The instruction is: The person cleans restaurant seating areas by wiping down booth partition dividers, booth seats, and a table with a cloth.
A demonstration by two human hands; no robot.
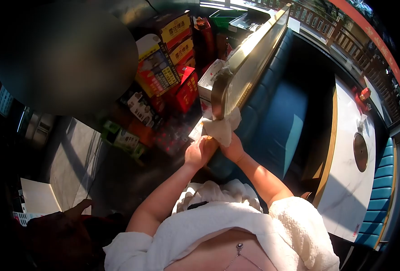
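A glass partition with a gold-coloured frame runs away from me, its rounded end post nearest my body. A crumpled white cloth is draped about the lower part of this post. My right hand is closed on the cloth from the right side. My left hand is closed at the left of the post, its fingers against the cloth and the orange-lit lower frame. The fingertips of both hands are partly hidden.
Blue padded bench lies right of the partition, beside a white marbled table with a round inset. Stacked beer cartons and red boxes stand left. A dark round blur blocks the upper left. Another person's hand shows lower left.
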